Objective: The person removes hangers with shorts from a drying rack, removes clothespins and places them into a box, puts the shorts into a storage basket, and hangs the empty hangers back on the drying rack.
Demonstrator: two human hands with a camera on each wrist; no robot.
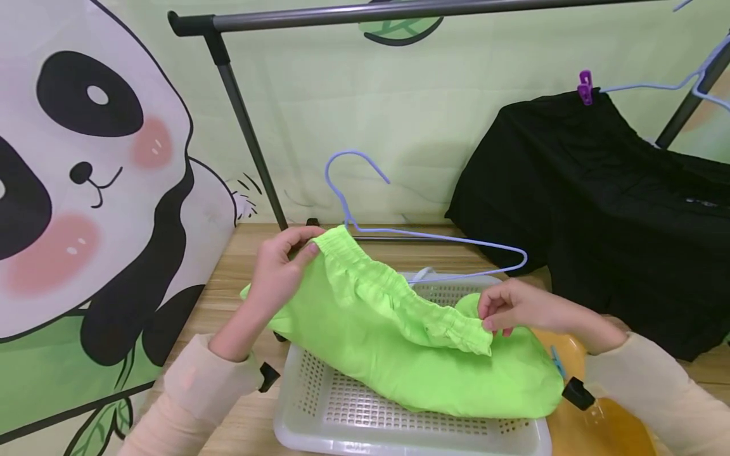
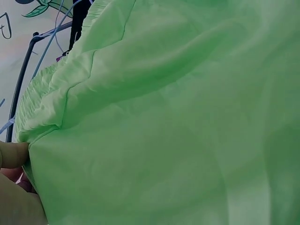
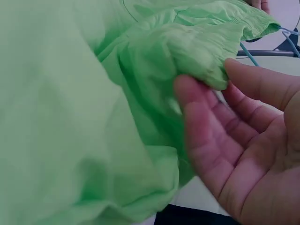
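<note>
Bright green shorts (image 1: pixel 393 354) with a gathered elastic waistband (image 1: pixel 393 288) hang spread between the two hands. My left hand (image 1: pixel 278 269) pinches the waistband's left end between thumb and fingers. At the other end, my right hand (image 1: pixel 527 307) pinches the band; the right wrist view shows thumb (image 3: pixel 248 77) and fingertips against its edge. Just behind the waistband is a light blue hanger (image 1: pixel 439 235), hook up, its right end showing. The shorts hide the hanger's left part, so whether it sits inside them I cannot tell.
Under the shorts stands a white perforated basket (image 1: pixel 410 443). An orange, shiny surface (image 1: pixel 610 430) lies to its right. Behind rises a dark metal rack (image 1: pixel 353 12). Black shorts (image 1: pixel 599 209) hang at right from another blue hanger (image 1: pixel 650 85), held by a purple clip (image 1: pixel 585 87).
</note>
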